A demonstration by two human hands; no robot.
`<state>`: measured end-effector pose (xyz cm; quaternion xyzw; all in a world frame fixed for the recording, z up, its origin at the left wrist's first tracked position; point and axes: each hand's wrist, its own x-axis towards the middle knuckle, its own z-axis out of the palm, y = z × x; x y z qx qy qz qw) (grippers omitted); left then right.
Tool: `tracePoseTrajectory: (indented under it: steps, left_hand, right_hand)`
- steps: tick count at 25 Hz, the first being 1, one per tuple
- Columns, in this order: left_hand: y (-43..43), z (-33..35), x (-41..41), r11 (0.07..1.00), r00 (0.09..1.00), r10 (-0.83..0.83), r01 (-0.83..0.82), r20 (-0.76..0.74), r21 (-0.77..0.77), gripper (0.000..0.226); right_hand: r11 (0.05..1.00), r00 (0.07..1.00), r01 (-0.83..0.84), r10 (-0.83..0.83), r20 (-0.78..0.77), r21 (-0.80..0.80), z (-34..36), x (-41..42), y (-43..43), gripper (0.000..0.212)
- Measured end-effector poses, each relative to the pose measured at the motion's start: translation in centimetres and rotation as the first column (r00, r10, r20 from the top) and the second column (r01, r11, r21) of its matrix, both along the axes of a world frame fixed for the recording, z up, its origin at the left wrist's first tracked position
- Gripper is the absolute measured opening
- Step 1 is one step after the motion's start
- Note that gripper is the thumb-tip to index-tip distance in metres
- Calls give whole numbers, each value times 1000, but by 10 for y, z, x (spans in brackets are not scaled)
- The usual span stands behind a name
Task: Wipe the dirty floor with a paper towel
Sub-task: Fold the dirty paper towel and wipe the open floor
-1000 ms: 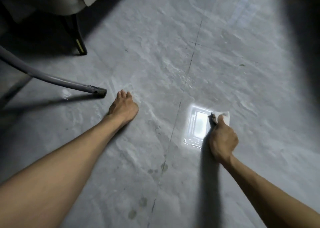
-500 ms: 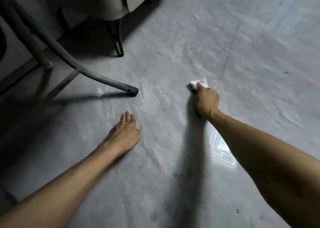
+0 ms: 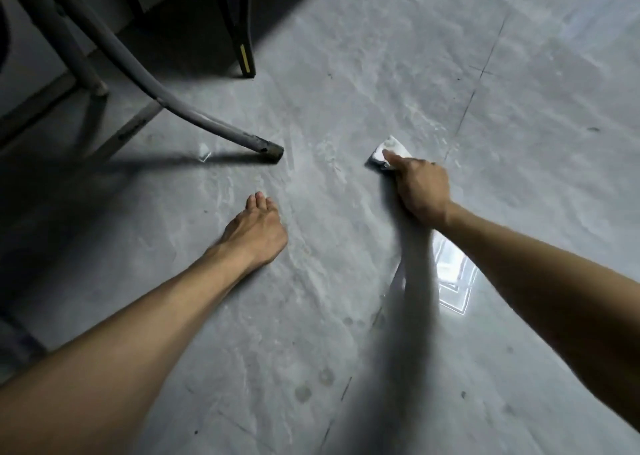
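Observation:
A folded white paper towel point(image 3: 389, 149) lies pressed on the grey tiled floor point(image 3: 346, 84), with my right hand point(image 3: 419, 188) gripping it from behind, thumb on top. Most of the towel is hidden under that hand. My left hand point(image 3: 258, 233) rests flat on the floor to the left, fingers together and pointing away from me, holding nothing. Faint round smudges point(image 3: 313, 385) mark the floor near me, and pale streaks run across the tile between my hands.
A curved grey metal chair leg point(image 3: 221, 129) ends on the floor just beyond my left hand. A dark furniture leg with a yellow mark point(image 3: 244, 56) stands further back. A bright window reflection point(image 3: 453, 281) shines under my right forearm. A tile joint point(image 3: 467, 104) runs away at the right.
My right hand has pushed the paper towel forward and to the left across the floor, away from the bright reflection. My left hand has stayed planted flat on the floor.

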<state>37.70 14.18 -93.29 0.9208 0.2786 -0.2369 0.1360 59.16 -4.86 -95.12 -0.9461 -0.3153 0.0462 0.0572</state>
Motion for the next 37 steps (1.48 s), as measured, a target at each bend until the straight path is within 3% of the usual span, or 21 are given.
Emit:
tracePoseTrajectory:
  steps: [2,5,6,7,8,10,12,14,16,18,19,21,23,24,26,29,31,32,34,36,37]
  left_hand:
    - [-2,1,2,1000,1000,14,-14,-1,5,61]
    - [-7,6,-1,998,999,53,-53,1,-19,60]
    - [-9,7,-2,998,998,65,-65,13,-28,60]
    - [-11,8,-4,996,997,77,-76,31,-36,59]
    - [-14,8,-8,996,994,87,-85,58,-41,58]
    - [-24,6,-17,996,991,78,-72,112,-57,58]
    - [-41,3,-24,996,989,32,-20,147,-82,59]
    - [-55,4,-26,995,982,-19,36,186,-92,59]
    - [-68,8,-24,992,972,-73,94,225,-84,58]
    - [-82,9,-24,985,963,-146,164,227,-62,58]
    - [-89,9,-25,978,960,-179,197,215,-67,59]
    - [-103,7,-29,969,960,-216,233,179,-84,60]
    - [-115,8,-27,958,952,-252,271,171,-93,60]
    - [-120,10,-24,954,946,-269,288,182,-89,59]
    - [-131,15,-15,947,937,-284,307,203,-92,57]
    - [-153,15,-4,927,922,-325,355,212,-121,58]
    - [-171,11,-3,919,920,-343,371,188,-137,61]
    - [-179,10,-2,919,922,-348,371,172,-134,62]
    - [-190,9,1,929,933,-338,352,120,-116,62]
    - [-198,11,10,941,946,-318,323,61,-101,62]
    - [-202,12,14,947,952,-304,305,30,-101,61]
  right_hand:
    - [994,993,-97,100,-66,44,-12,-56,6,47]
    - [746,721,-654,665,-195,129,-21,-148,-52,61]
    - [666,640,-737,743,-195,115,-17,-138,-69,60]
    - [675,656,-733,734,-176,81,-12,-116,-78,57]
    - [790,781,-613,608,-145,16,-4,-88,-80,52]
    - [993,992,-117,116,-58,-16,9,-41,-79,44]
    - [990,991,135,-134,-28,42,0,-56,-75,46]
    - [991,982,-96,110,-155,98,-13,-135,-72,53]
    - [859,831,-498,512,-216,122,-18,-206,-100,60]
    - [709,688,-702,699,-194,67,-12,-184,-124,59]
    - [747,741,-664,657,-140,-12,-6,-151,-131,56]
    - [971,972,-235,233,-39,-40,7,-88,-146,50]
    - [984,984,180,-180,-9,12,2,-79,-163,48]
    - [980,980,197,-196,-30,33,-5,-100,-166,51]
    - [985,965,-146,162,-206,88,-11,-174,-169,63]
    - [752,723,-655,651,-232,67,-12,-181,-211,64]
    - [879,873,-474,464,-154,-41,1,-110,-231,60]
    - [968,967,-239,231,-105,-73,11,-76,-240,56]
    - [970,968,244,-244,-61,2,11,-43,-256,46]
    - [961,961,274,-272,-56,31,-3,-80,-255,48]
    - [990,984,126,-118,-131,56,-8,-116,-250,52]
